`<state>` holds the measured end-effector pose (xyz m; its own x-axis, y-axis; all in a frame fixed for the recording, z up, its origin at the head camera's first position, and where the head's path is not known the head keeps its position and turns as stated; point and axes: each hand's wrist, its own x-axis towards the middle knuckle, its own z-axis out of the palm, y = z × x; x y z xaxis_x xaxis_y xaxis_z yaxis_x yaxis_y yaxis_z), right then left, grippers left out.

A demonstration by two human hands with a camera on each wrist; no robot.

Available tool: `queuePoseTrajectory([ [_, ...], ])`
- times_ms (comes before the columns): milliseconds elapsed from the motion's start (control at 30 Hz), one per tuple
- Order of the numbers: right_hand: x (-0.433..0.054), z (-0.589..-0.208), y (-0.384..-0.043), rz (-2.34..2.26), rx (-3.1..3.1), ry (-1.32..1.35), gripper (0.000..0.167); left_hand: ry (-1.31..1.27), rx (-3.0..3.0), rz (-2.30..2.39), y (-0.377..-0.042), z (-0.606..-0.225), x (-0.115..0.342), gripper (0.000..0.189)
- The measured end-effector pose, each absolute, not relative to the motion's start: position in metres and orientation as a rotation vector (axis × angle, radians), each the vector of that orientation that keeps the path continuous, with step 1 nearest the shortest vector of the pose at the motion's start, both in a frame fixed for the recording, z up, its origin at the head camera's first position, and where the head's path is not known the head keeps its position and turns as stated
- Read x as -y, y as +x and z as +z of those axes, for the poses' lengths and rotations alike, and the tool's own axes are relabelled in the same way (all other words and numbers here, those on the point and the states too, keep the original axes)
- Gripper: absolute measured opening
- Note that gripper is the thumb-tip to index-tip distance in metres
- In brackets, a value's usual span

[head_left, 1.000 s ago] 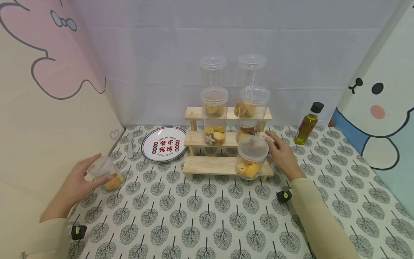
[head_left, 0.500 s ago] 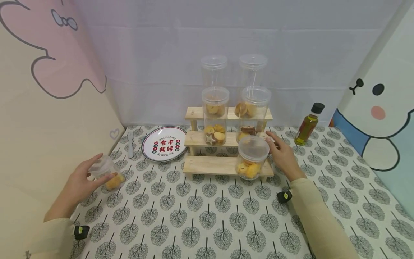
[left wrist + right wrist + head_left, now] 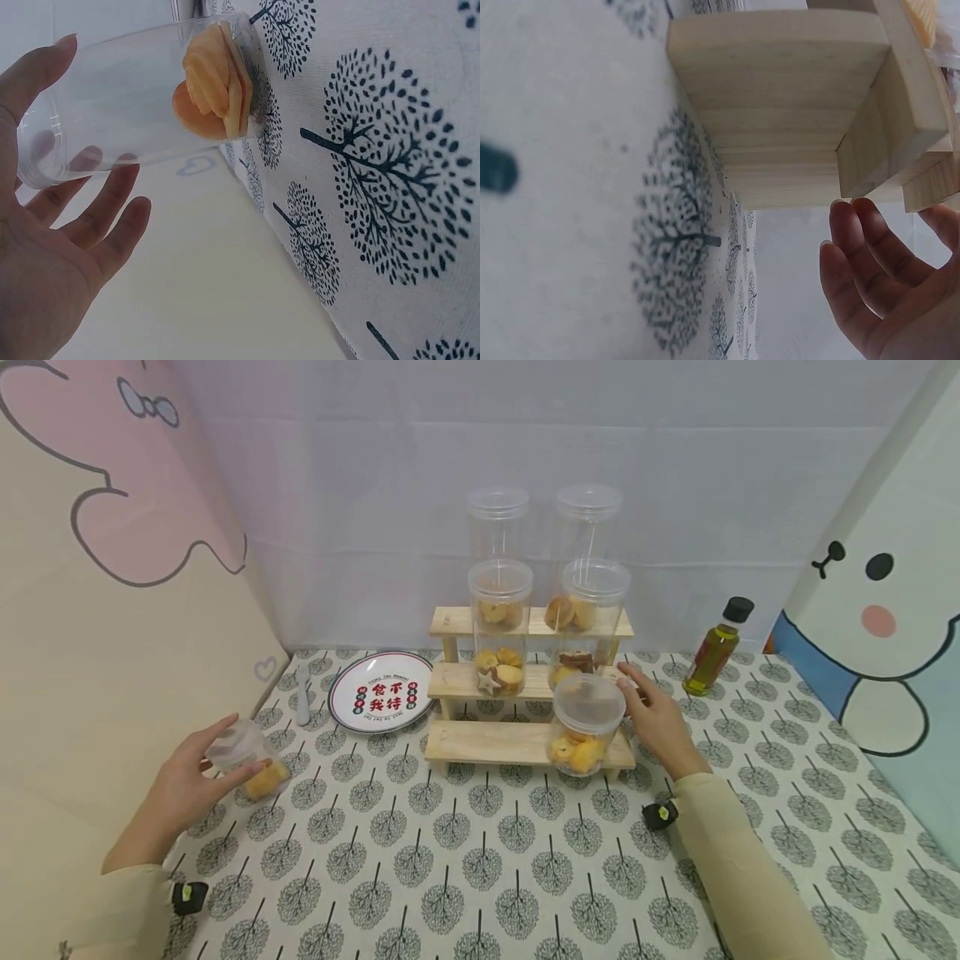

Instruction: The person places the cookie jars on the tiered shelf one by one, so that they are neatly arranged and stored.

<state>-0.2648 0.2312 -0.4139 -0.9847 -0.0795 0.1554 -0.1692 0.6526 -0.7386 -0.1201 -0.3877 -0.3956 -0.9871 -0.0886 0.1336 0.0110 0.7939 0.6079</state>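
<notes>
On the left of the table, my left hand (image 3: 182, 785) has its thumb and fingers round the lidded upper part of a clear cookie jar (image 3: 258, 768). The jar stands on the cloth, and yellow cookies (image 3: 214, 82) lie at its bottom in the left wrist view. My right hand (image 3: 660, 722) is at the right end of a wooden stepped rack (image 3: 487, 743), its fingers slightly bent and holding nothing. In the right wrist view its fingertips are at the rack's edge (image 3: 889, 142); whether they press on it I cannot tell. Beside it a shorter cookie jar (image 3: 581, 747) stands on the lowest step.
Taller cookie jars (image 3: 498, 627) stand in pairs on the upper two steps. A printed plate (image 3: 380, 693) and a pale fork-like utensil (image 3: 302, 697) lie left of the rack. An oil bottle (image 3: 712, 652) stands at the back right. Fabric walls enclose the table.
My left hand has shifted very slightly to the right at the jar. The right hand, the rack and the other jars stay where they were.
</notes>
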Motion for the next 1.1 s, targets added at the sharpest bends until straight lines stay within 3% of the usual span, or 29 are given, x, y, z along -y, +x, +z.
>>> queuePoseTrajectory([
  [1100,-0.232,-0.415,-0.264,1.265,2.745,0.228,0.058,-0.045,2.803,-0.913,-0.132,-0.371,0.355,0.09],
])
